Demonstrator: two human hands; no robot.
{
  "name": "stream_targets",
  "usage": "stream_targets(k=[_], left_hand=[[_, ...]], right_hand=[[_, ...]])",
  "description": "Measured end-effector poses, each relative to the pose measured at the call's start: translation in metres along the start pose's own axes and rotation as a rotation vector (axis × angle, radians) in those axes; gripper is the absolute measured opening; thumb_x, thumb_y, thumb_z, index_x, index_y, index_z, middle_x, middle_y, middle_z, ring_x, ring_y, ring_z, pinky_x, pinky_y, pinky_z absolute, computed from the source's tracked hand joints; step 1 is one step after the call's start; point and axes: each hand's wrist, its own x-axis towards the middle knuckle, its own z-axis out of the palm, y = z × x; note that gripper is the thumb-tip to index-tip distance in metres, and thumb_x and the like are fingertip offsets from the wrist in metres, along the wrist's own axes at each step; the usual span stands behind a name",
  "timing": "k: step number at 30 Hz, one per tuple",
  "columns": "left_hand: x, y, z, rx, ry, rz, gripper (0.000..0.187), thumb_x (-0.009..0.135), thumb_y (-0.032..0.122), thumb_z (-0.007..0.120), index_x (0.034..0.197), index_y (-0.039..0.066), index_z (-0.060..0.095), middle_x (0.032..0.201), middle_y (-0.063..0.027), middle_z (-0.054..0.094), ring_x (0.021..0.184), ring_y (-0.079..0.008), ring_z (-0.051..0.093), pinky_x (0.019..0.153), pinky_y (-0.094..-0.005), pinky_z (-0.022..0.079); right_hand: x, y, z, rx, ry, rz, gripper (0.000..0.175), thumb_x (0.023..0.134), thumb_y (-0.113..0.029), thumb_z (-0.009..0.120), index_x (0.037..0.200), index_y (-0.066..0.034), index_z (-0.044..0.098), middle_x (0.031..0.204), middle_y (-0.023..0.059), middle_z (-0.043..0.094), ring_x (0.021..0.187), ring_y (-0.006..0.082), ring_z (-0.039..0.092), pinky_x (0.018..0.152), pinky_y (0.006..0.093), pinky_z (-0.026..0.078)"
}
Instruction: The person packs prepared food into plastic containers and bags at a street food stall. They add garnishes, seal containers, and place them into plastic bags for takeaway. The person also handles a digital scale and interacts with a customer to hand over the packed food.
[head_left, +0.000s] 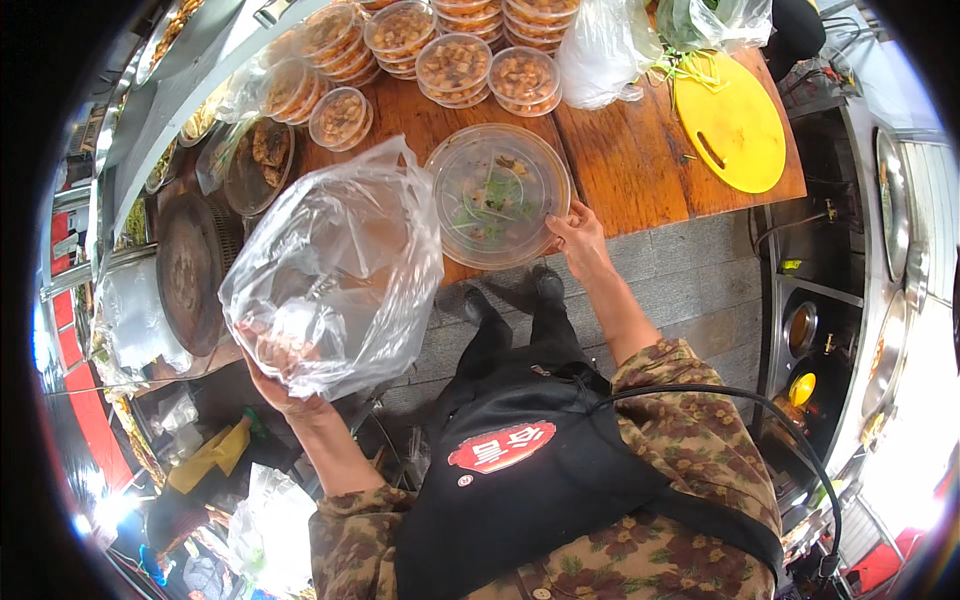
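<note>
In my right hand (579, 238) is the near right rim of a round lidded plastic container (501, 196), thumb on top. Green herbs and other food show through its translucent lid. My left hand (289, 367) is under and partly inside a clear plastic bag (337, 277), spreading it. The bag's upper right edge comes up against the container's left side in view; whether they touch I cannot tell. The plastic blurs my left fingers. Both hands are over the near edge of a wooden table (622, 172).
Stacked tubs of diced food (453, 66) line the table's far side. A yellow cutting board (731, 124) lies at the right, near a white plastic bag (609, 52). At the left are a tray of brown food (264, 161) and a dark round lid (189, 274). A metal cooking counter (862, 225) stands right.
</note>
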Motion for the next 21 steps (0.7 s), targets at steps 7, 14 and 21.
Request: stream_targets(k=[7,14,21], left_hand=[[0.023,-0.051,0.052,-0.257,-0.417,-0.206,0.039,0.105,0.040,0.037,0.113,0.012,0.063,0.051,0.0081,0.030,0.040,-0.0042,0.025,0.043,-0.0222,0.026],[0.028,-0.099,0.071,-0.407,-0.429,-0.277,0.034,0.104,0.035,0.040,0.115,0.012,0.062,0.050,0.0083,0.028,0.039,-0.0038,0.022,0.041,-0.0224,0.021],[0.038,-0.142,0.041,-0.225,-0.157,-0.233,0.033,0.102,0.040,0.040,0.088,0.016,0.058,0.050,0.0092,0.027,0.039,-0.0050,0.024,0.037,-0.0255,0.021]], right_hand=[[0.008,-0.038,-0.028,0.051,0.056,0.004,0.087,0.079,0.001,0.072,0.145,0.0117,0.016,0.079,0.0062,0.062,0.066,0.0150,0.060,0.060,0.0265,0.049],[0.020,-0.085,-0.101,-0.082,0.072,0.013,0.091,0.078,-0.006,0.074,0.146,0.0114,0.017,0.087,0.0091,0.063,0.072,0.0200,0.064,0.061,0.0325,0.053],[0.018,-0.148,-0.136,-0.441,0.119,-0.021,0.071,0.081,-0.009,0.074,0.139,0.0080,0.037,0.092,0.0111,0.064,0.078,0.0212,0.064,0.067,0.0365,0.054]])
